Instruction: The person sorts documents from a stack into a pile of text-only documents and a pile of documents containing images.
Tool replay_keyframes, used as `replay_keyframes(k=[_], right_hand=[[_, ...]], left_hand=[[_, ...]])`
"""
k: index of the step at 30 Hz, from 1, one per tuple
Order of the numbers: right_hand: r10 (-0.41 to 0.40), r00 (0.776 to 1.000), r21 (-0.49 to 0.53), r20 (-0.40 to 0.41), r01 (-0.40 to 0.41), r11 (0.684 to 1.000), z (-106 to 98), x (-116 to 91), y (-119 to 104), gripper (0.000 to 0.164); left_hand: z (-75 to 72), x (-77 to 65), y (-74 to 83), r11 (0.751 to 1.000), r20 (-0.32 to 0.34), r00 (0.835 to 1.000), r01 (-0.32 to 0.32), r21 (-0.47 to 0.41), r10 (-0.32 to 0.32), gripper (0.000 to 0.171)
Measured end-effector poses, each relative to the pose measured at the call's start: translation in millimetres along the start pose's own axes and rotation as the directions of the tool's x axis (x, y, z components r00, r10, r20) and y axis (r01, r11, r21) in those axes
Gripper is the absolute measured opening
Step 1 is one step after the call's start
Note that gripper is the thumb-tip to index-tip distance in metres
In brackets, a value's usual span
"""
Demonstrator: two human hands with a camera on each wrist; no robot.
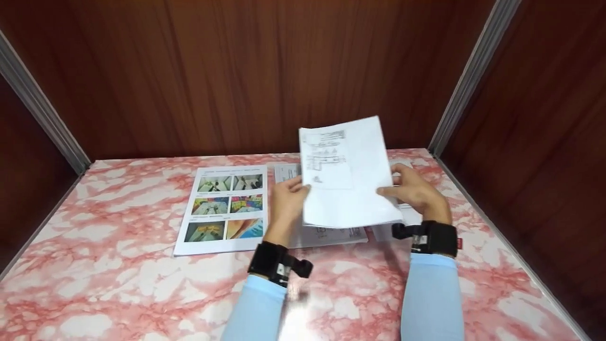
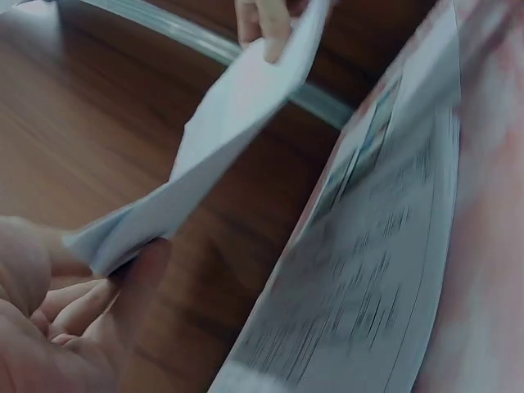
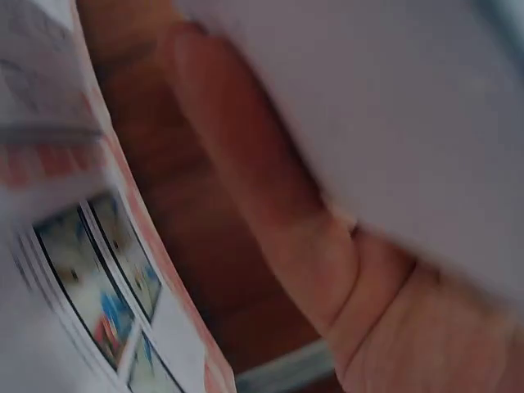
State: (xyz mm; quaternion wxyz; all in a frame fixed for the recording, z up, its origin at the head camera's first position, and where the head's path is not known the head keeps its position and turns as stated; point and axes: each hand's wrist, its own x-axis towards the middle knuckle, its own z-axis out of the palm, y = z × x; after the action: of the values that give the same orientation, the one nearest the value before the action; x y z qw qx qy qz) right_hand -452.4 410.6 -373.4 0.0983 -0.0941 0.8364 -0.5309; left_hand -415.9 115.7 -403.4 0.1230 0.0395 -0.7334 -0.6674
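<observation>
Above the table, a small stack of white paper sheets (image 1: 360, 166) is held up and tilted, its top page carrying a faint drawing on the left half. My left hand (image 1: 285, 201) pinches the stack's left edge between thumb and fingers. On the opposite edge, my right hand (image 1: 416, 192) grips it with the thumb over the front. The left wrist view shows the sheets (image 2: 237, 123) nearly edge-on and bent. Seen from the right wrist, the paper (image 3: 409, 123) is a blurred white surface over that hand. Beneath the stack lie printed pages (image 1: 331, 237), partly hidden.
A sheet with several colour photos (image 1: 222, 246) lies to the left on the red-and-white marbled table (image 1: 118, 284). More white paper (image 1: 409, 215) sits below the right hand. Brown wood-look panels (image 1: 213, 80) with metal corner posts (image 1: 473, 80) enclose the back and sides.
</observation>
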Motion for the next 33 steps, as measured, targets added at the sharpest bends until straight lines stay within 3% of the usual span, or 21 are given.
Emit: replay_keyframes(k=[4, 6, 11, 13, 20, 27, 33], right_hand=[[-0.042, 0.998, 0.017, 0.038, 0.041, 0.999, 19, 9, -8, 0.063], [-0.059, 0.997, 0.014, 0.056, 0.058, 0.998, 28, 14, -11, 0.056], [-0.048, 0.998, -0.067, 0.03, 0.05, 0.996, 44, 24, -13, 0.049], [-0.035, 0.999, -0.094, 0.002, 0.035, 0.995, 47, 28, -11, 0.051], [-0.011, 0.999, -0.138, -0.031, 0.007, 0.99, 54, 34, -4, 0.039], [0.017, 1.0, -0.232, -0.01, -0.019, 0.973, 61, 41, 5, 0.055], [0.04, 0.999, -0.28, -0.005, -0.039, 0.959, 66, 42, 9, 0.06]], left_hand=[[-20.6, 5.1, -3.7, 0.998, -0.102, 0.995, -0.012, 0.065, 0.019, 0.031], [-28.9, 7.5, -5.7, 0.999, -0.127, 0.992, 0.002, 0.049, 0.004, 0.031], [-39.9, 12.2, -10.7, 0.996, -0.102, 0.993, 0.056, -0.076, -0.064, 0.034], [-42.1, 13.3, -14.0, 0.993, -0.076, 0.993, 0.082, -0.087, -0.088, 0.035], [-50.1, 14.2, -26.3, 0.994, -0.068, 0.992, 0.107, 0.007, -0.107, 0.038], [-48.2, 10.6, -36.4, 0.992, -0.054, 0.991, 0.122, 0.04, -0.12, 0.04], [-46.4, 10.7, -45.0, 0.981, -0.092, 0.992, 0.101, 0.163, -0.087, 0.04]])
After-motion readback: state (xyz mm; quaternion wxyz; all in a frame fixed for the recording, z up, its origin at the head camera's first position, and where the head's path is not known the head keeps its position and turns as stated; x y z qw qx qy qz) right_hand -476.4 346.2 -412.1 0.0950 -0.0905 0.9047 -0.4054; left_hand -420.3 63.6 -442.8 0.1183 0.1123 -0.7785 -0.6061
